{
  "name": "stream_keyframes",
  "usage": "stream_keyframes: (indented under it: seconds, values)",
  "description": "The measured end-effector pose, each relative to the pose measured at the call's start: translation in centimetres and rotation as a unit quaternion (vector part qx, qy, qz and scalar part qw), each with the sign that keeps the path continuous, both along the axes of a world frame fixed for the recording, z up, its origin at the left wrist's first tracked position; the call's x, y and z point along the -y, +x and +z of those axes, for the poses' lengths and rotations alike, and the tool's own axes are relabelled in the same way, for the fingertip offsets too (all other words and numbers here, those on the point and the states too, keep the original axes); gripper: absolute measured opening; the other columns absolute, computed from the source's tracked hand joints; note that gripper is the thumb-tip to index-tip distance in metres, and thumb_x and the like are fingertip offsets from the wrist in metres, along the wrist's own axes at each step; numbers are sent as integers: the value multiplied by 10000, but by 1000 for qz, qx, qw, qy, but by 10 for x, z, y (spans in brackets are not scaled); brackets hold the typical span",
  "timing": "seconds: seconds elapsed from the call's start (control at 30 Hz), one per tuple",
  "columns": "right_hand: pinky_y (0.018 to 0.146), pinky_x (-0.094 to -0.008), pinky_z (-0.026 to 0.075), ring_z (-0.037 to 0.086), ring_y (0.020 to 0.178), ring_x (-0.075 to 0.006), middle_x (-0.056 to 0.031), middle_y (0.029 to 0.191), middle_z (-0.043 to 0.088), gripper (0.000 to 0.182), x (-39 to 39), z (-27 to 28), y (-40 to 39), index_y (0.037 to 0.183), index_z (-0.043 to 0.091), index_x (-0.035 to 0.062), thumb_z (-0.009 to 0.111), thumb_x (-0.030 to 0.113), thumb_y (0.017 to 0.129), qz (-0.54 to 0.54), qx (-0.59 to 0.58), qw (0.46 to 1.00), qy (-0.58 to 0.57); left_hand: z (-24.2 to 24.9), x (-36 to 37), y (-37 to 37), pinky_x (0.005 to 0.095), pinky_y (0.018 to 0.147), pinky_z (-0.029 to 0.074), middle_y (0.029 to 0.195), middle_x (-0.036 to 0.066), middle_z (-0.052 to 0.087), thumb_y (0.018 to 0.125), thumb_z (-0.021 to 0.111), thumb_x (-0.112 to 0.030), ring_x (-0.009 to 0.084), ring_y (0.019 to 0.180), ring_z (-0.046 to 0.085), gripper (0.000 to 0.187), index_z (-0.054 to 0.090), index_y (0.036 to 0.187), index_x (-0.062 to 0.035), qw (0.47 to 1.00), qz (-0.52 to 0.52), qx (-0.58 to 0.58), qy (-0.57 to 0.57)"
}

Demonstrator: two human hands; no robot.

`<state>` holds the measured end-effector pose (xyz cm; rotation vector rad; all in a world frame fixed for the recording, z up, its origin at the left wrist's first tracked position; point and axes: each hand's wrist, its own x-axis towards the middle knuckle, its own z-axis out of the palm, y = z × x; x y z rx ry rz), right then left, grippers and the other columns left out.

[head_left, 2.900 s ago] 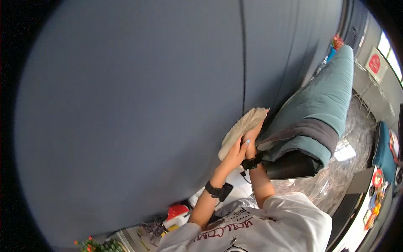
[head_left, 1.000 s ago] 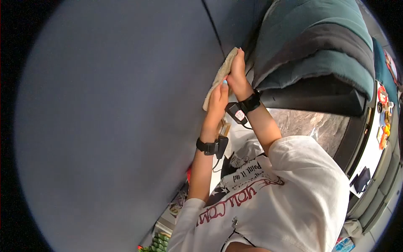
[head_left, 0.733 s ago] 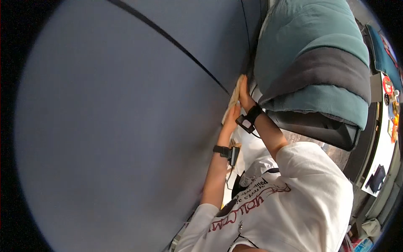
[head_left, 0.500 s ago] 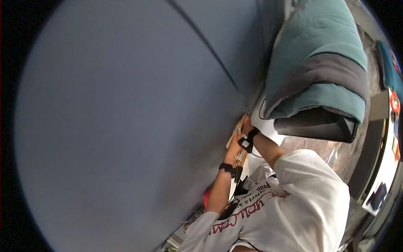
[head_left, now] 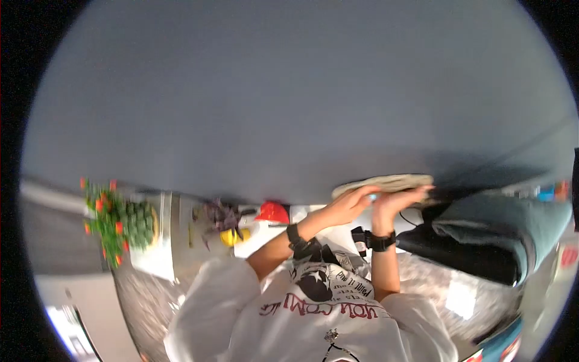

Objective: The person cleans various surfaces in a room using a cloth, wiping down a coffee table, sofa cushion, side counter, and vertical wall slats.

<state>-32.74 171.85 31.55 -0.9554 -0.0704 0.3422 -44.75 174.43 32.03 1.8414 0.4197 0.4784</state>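
Observation:
A folded cream-coloured cloth [head_left: 386, 181] lies long and thin against a broad blue-grey surface [head_left: 271, 108]. My left hand [head_left: 351, 206] reaches to the cloth's left part, its fingers stretched out towards the right. Beside it, my right hand [head_left: 398, 203] is bent back at the wrist, fingers extended along the cloth. The hands come close together at the middle of the cloth, where a small bright blue spot shows. Motion blurs the fingertips. Each wrist wears a black band [head_left: 295, 236], and the right one carries a small box-like piece.
A teal-covered seat or padded piece [head_left: 494, 223] with a dark edge stands at right. Leftward are a red object [head_left: 272, 212], a yellow pot [head_left: 234, 236] with a purple plant [head_left: 218, 214], and an orange-flowered plant [head_left: 105, 223]. Below lies a shiny patterned floor [head_left: 145, 295].
My view has turned, bringing the plants and red object into sight at left and the teal piece lower right. Both hands stay at the cloth; the right hand now sits right of the left.

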Motion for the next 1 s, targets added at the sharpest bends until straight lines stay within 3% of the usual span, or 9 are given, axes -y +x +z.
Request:
stream_keyframes:
  seconds: [0.27, 0.33, 0.37, 0.47, 0.6, 0.7, 0.8, 0.93, 1.0]
  values:
    - [986, -404, 222, 258, 1202, -305, -177, 1316, 229, 738, -27, 185, -73, 1319, 128, 58, 309, 499, 755, 79, 400, 901, 146, 137, -21, -65, 347, 945, 284, 1189, 138, 393, 866, 362, -342, 236, 1115, 391, 495, 308, 1200, 20, 956, 24, 289, 32]
    - [970, -453, 221, 268, 1191, -344, -224, 1297, 241, 706, -45, 200, -94, 1311, 157, 39, 293, 472, 771, 53, 548, 826, 121, 148, -25, -85, 352, 947, 282, 1190, 136, 390, 859, 361, -388, 227, 1113, 392, 545, 287, 1210, 22, 931, 36, 362, -14]
    - [979, -449, 209, 241, 1206, -338, -198, 1304, 246, 639, -48, 209, -102, 1296, 203, 31, 255, 443, 811, 9, 684, 722, 97, 150, -27, -96, 342, 918, 311, 1130, 140, 425, 864, 358, -369, 225, 1082, 419, 510, 313, 1174, 33, 907, 69, 415, 0]
    - [985, -458, 157, 228, 1210, -356, -196, 1296, 274, 595, -75, 224, -147, 1259, 300, 21, 269, 426, 824, -56, 827, 543, 133, 137, -26, -134, 324, 912, 308, 1129, 137, 422, 850, 346, -441, 211, 1079, 416, 573, 312, 1163, 38, 877, 120, 463, -40]
    - [971, -480, 169, 279, 1188, -351, -176, 1295, 293, 530, -84, 184, -211, 1249, 360, 97, 345, 388, 806, 18, 842, 532, 87, 81, -18, -182, 322, 941, 265, 1224, 119, 334, 858, 274, -469, 187, 1126, 345, 612, 254, 1215, 27, 883, 286, 371, -26]
    - [977, -423, 224, 404, 1110, -203, -40, 1266, 375, 578, -78, 139, -259, 1202, 394, 32, 467, 359, 731, 166, 890, 424, -17, 42, -15, -214, 326, 949, 263, 1239, 101, 329, 884, 252, -422, 175, 1141, 325, 542, 253, 1235, -9, 838, 430, 327, -83]
    - [953, -407, 275, 466, 1006, -124, 25, 1006, 541, 493, -90, 74, -297, 1165, 457, 148, 534, 289, 698, 101, 934, 341, 20, 16, -14, -231, 337, 948, 279, 1243, 70, 340, 900, 257, -357, 180, 1145, 336, 463, 264, 1242, -45, 683, 429, 474, -352]
    - [918, -295, 342, 472, 992, -109, 32, 999, 539, 399, -89, -14, -293, 1110, 497, 152, 508, 195, 713, 167, 923, 343, 52, -42, -3, -237, 333, 943, 294, 1228, 42, 363, 893, 248, -384, 165, 1132, 359, 466, 288, 1228, -63, 708, 408, 387, -428]
    - [883, -219, 365, 461, 1019, -110, 31, 1002, 537, 373, -81, -38, -270, 1079, 515, 146, 497, 146, 706, 193, 936, 291, 44, -72, 8, -224, 322, 932, 305, 1205, 41, 388, 894, 245, -376, 154, 1110, 381, 448, 298, 1220, -72, 693, 400, 374, -468]
